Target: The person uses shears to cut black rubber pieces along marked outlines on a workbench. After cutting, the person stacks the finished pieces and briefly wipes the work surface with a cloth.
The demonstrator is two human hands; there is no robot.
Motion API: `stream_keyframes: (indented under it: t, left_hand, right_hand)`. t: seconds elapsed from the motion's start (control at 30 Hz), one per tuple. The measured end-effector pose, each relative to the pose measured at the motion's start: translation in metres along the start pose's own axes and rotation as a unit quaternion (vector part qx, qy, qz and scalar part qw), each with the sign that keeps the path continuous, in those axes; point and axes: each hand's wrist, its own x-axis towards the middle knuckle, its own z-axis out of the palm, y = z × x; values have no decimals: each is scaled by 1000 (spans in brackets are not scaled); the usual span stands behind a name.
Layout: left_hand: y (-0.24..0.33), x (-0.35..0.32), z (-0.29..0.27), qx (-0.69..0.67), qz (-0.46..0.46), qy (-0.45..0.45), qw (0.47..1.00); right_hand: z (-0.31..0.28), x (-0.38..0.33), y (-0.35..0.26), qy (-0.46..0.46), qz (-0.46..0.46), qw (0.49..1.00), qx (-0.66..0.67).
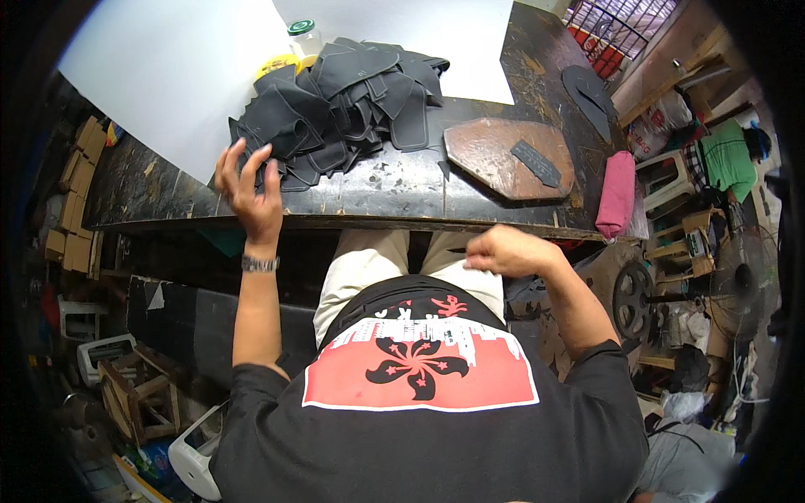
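Head view: a person sits at a dark, scarred workbench [402, 197], looking down over their own chest and lap.
Left hand [249, 189]: raised at the near-left edge of the bench, fingers spread wide and slightly curled, holding nothing; the fingertips touch or nearly touch the nearest flaps of the pile (contact cannot be told for sure). A wristwatch [260, 263] sits on that wrist.
Pile of black leather pieces [344, 101]: heaped loosely on the middle of the bench, just beyond the left hand, the cut shapes overlapping at all angles; judged to lie there so that each piece is within easy reach of the seated person.
Right hand [501, 250]: below the bench edge, over the lap, fingers closed into a loose fist; a thin dark point shows at its left side, perhaps a small tool, but what it grips cannot be made out.
White sheet [168, 75]: spread over the far-left part of the bench, under the back of the pile.
Jar with green lid [303, 35]: behind the pile, beside a yellow object [277, 64].
Brown board [510, 158]: right of the pile, flat, carrying a small dark strip [537, 163] (likely a work surface kept apart from the stock).
Pink cloth roll [618, 193]: at the bench's right end.
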Motion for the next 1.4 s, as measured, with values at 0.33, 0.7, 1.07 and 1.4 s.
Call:
stream_keyframes:
  t: [0.33,0.7,1.07,1.4]
  left_hand:
    - [-46,9,104,94,-77,-160,980]
    - [-48,3,104,59,-105,-201,972]
    - [-48,5,105,56,-108,-202,972]
    - [-47,5,102,48,-112,-204,971]
  right_hand:
    - [-110,145,8,307,-16,883,356]
    - [-166,264,48,415,79,896,138]
    - [-162,268,51,402,-1,828,390]
    - [-161,260,61,513,-67,829,211]
